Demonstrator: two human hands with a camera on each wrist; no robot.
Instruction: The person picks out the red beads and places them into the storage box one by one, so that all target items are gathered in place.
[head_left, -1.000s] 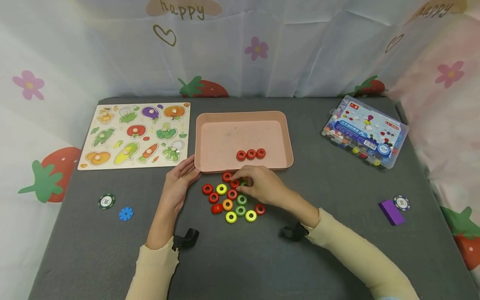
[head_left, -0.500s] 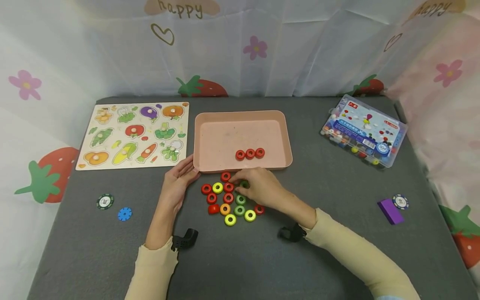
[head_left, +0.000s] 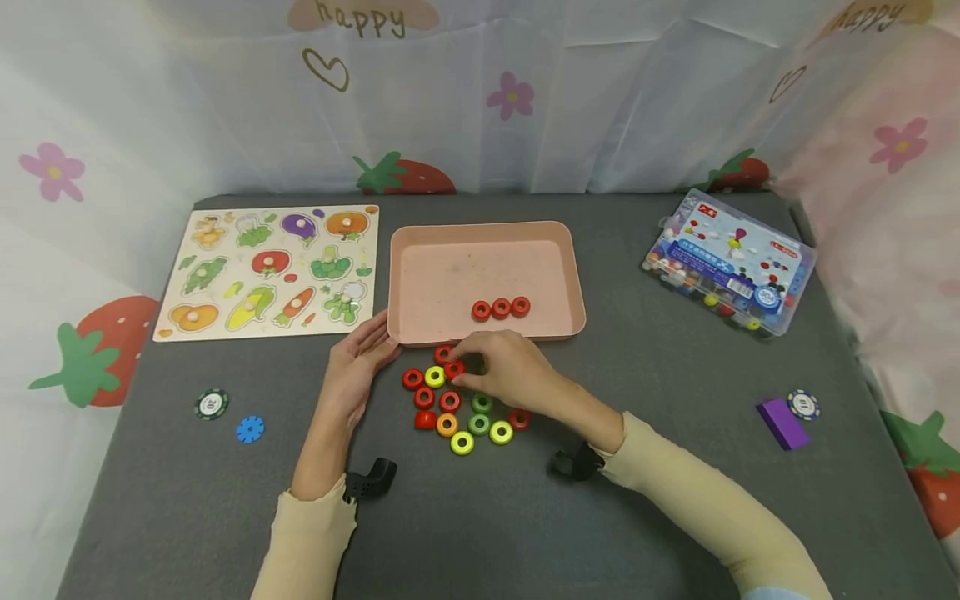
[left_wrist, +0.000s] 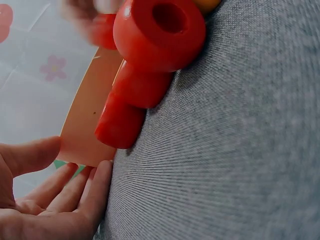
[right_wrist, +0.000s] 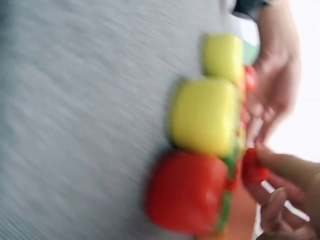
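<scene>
My right hand (head_left: 517, 371) pinches a red ring-shaped bead (right_wrist: 255, 166) between thumb and finger, just above the bead cluster; in the head view that bead (head_left: 453, 370) shows at the fingertips. Around it lie red, yellow, green and orange beads, among them a yellow bead (head_left: 462, 442), a green bead (head_left: 479, 424) and an orange bead (head_left: 447, 425). My left hand (head_left: 354, 371) rests at the near left corner of the pink tray (head_left: 465, 242), fairly straight fingers touching its side. Inside the tray, three red beads (head_left: 501, 308) stand in a row.
A vegetable puzzle board (head_left: 266, 271) lies left of the tray. At the far right is a clear plastic box (head_left: 731, 262) of beads. Poker chips (head_left: 212, 404) and a blue disc (head_left: 251, 429) lie left; a purple block (head_left: 783, 423) lies right beside another chip (head_left: 803, 405).
My right hand has shifted a little left with the red bead at its fingertips. Several beads by it have been nudged left and nearer. My left hand and the tray have stayed put.
</scene>
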